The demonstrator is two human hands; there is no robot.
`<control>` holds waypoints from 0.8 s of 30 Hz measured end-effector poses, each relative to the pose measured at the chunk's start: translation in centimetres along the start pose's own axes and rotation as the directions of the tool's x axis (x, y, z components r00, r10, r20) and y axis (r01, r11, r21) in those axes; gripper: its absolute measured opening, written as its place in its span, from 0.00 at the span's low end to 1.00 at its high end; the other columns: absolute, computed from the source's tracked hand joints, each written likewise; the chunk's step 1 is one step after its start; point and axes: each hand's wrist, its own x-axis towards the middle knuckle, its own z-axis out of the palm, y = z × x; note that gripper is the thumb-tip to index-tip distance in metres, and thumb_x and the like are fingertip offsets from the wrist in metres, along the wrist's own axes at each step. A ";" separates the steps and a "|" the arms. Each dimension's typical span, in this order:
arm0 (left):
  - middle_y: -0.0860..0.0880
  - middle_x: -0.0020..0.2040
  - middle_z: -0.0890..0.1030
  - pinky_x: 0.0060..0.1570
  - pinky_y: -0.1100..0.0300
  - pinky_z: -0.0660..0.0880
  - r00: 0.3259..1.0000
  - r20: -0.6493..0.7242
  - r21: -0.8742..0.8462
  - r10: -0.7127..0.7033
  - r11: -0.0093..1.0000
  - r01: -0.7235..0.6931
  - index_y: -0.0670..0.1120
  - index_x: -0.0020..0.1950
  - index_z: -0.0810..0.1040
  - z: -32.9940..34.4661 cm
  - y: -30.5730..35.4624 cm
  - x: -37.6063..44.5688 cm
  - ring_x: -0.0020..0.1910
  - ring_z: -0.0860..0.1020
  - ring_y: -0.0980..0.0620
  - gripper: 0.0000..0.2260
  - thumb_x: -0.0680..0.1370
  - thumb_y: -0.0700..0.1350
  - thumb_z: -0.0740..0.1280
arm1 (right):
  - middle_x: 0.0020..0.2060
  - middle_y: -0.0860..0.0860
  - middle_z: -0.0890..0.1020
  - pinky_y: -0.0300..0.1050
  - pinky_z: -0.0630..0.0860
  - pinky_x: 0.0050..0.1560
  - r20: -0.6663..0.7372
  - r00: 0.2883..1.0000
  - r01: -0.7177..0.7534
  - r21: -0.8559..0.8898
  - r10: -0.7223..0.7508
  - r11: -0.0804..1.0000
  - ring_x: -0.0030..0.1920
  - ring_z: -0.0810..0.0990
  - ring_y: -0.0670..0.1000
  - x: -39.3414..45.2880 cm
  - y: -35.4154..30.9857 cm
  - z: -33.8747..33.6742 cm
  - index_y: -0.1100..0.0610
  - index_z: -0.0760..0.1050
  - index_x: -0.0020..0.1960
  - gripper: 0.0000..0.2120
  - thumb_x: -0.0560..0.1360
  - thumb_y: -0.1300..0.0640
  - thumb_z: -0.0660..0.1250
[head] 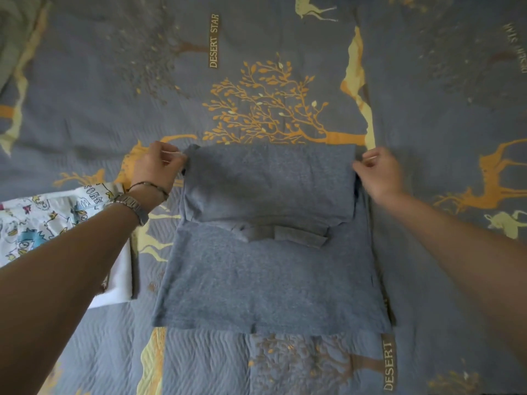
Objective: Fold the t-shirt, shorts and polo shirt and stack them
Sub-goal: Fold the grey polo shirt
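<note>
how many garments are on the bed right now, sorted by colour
grey: 1, the polo shirt, partly folded, its far corners pinched by the left hand and the right hand
white with cartoon print: 1, the printed garment
plain white: 1, the white garment folded beneath the printed one
total: 3

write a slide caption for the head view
Both hands, left hand and right hand, pinch the grey polo shirt mid-fold.

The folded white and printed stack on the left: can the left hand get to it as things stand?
Probably yes. The stack lies uncovered right beside the left forearm, but the left hand is pinching the polo shirt and must let go first.
</note>
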 end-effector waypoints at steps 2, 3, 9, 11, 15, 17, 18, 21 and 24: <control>0.44 0.52 0.79 0.50 0.56 0.72 0.982 0.148 -0.051 -0.118 0.991 0.127 0.40 0.60 0.72 0.4 -0.1 1.9 0.51 0.77 0.46 0.19 0.74 0.50 0.68 | 0.46 0.55 0.76 0.58 0.75 0.59 0.101 0.984 -0.151 0.059 0.144 0.987 0.54 0.78 0.60 2.3 -0.1 0.4 0.53 0.67 0.50 0.19 0.66 0.52 0.73; 0.42 0.54 0.80 0.54 0.51 0.75 0.967 0.213 -0.079 -0.140 0.984 0.160 0.41 0.60 0.71 0.6 -0.4 2.7 0.53 0.78 0.43 0.21 0.72 0.51 0.70 | 0.48 0.56 0.76 0.59 0.74 0.59 0.135 0.978 -0.172 0.072 0.161 0.982 0.55 0.78 0.60 3.0 -0.1 0.7 0.53 0.66 0.50 0.21 0.66 0.53 0.75; 0.40 0.48 0.80 0.55 0.43 0.76 0.953 0.238 -0.094 -0.188 0.972 0.215 0.48 0.56 0.74 1.5 -1.5 4.8 0.50 0.79 0.40 0.18 0.69 0.49 0.74 | 0.35 0.48 0.71 0.40 0.69 0.38 0.124 0.985 -0.138 0.153 0.119 0.979 0.44 0.74 0.53 3.6 -1.0 1.2 0.58 0.68 0.55 0.20 0.68 0.63 0.74; 0.40 0.47 0.78 0.56 0.43 0.75 0.943 0.273 -0.110 -0.188 0.968 0.225 0.46 0.58 0.75 1.6 -1.8 5.5 0.50 0.79 0.39 0.17 0.71 0.45 0.72 | 0.34 0.49 0.69 0.39 0.70 0.40 0.157 0.982 -0.132 0.147 0.109 0.980 0.41 0.73 0.51 4.2 -1.1 1.1 0.64 0.69 0.60 0.23 0.68 0.64 0.73; 0.44 0.38 0.75 0.57 0.51 0.75 0.965 0.231 -0.183 -0.125 0.968 0.170 0.41 0.58 0.77 1.7 -1.3 6.1 0.43 0.77 0.46 0.15 0.72 0.40 0.70 | 0.32 0.48 0.67 0.27 0.70 0.38 0.169 0.984 -0.064 0.065 0.052 0.996 0.33 0.69 0.43 5.5 -1.5 0.8 0.66 0.75 0.59 0.20 0.68 0.67 0.72; 0.50 0.33 0.71 0.45 0.70 0.73 0.978 0.188 -0.167 -0.094 0.978 0.126 0.39 0.59 0.77 2.1 -1.1 6.6 0.34 0.71 0.56 0.15 0.73 0.39 0.70 | 0.31 0.46 0.69 0.25 0.70 0.34 0.114 0.993 -0.042 0.055 0.035 0.998 0.31 0.70 0.41 6.3 -1.5 0.8 0.66 0.77 0.56 0.18 0.67 0.67 0.73; 0.51 0.32 0.70 0.40 0.75 0.70 0.980 0.177 -0.158 -0.089 0.980 0.117 0.39 0.58 0.77 2.2 -1.0 6.7 0.33 0.68 0.58 0.14 0.73 0.38 0.70 | 0.31 0.46 0.70 0.27 0.70 0.36 0.097 0.995 -0.028 0.041 0.024 0.999 0.30 0.71 0.40 6.7 -1.5 0.9 0.66 0.77 0.55 0.17 0.67 0.66 0.74; 0.52 0.34 0.70 0.44 0.66 0.72 0.972 0.207 -0.155 -0.106 0.978 0.140 0.40 0.56 0.76 2.3 -0.8 7.5 0.34 0.69 0.58 0.15 0.71 0.38 0.72 | 0.33 0.49 0.73 0.40 0.71 0.42 0.176 0.984 0.048 -0.044 -0.040 0.998 0.32 0.74 0.41 7.5 -1.5 1.3 0.59 0.77 0.48 0.14 0.64 0.61 0.77; 0.49 0.41 0.73 0.48 0.63 0.72 0.927 0.358 -0.087 -0.114 0.984 0.154 0.39 0.64 0.71 2.2 -0.7 8.6 0.41 0.73 0.53 0.20 0.73 0.38 0.70 | 0.48 0.52 0.76 0.45 0.72 0.53 0.364 0.931 0.073 -0.207 0.007 0.976 0.48 0.76 0.50 8.4 -1.9 1.5 0.53 0.75 0.50 0.22 0.60 0.52 0.80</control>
